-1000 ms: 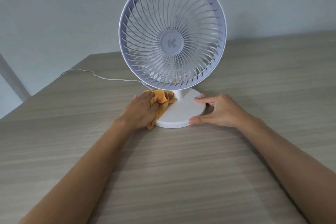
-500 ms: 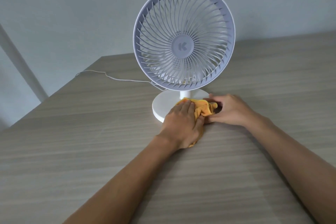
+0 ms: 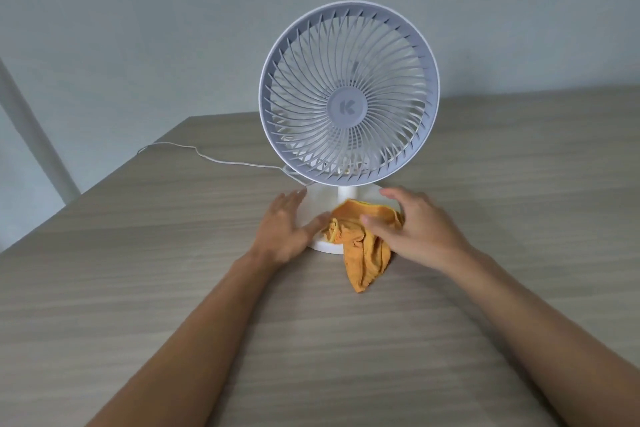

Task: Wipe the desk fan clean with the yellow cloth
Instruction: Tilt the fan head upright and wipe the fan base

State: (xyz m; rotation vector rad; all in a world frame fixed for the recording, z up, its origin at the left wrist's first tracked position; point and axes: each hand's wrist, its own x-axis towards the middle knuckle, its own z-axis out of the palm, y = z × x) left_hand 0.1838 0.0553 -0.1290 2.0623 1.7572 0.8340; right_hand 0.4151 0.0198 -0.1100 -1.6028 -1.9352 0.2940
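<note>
My right hand (image 3: 420, 230) is resting on the yellow cloth (image 3: 363, 246), fingers loosely curled over it, though I cannot tell if they are pinching it; the cloth is lying on the fan (image 3: 349, 95) base and trailing onto the table (image 3: 173, 288) toward me; my left hand (image 3: 284, 227) is spreading flat beside the base, holding nothing.

desk fan (image 3: 349, 107) on table (image 3: 173, 288), cloth (image 3: 363, 246) draped over its base's front edge, cable (image 3: 207, 158) trailing left

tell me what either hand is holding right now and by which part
The right hand rests on the cloth at its upper bunched part on the fan base; a closed grip cannot be told. The left hand holds nothing.
</note>
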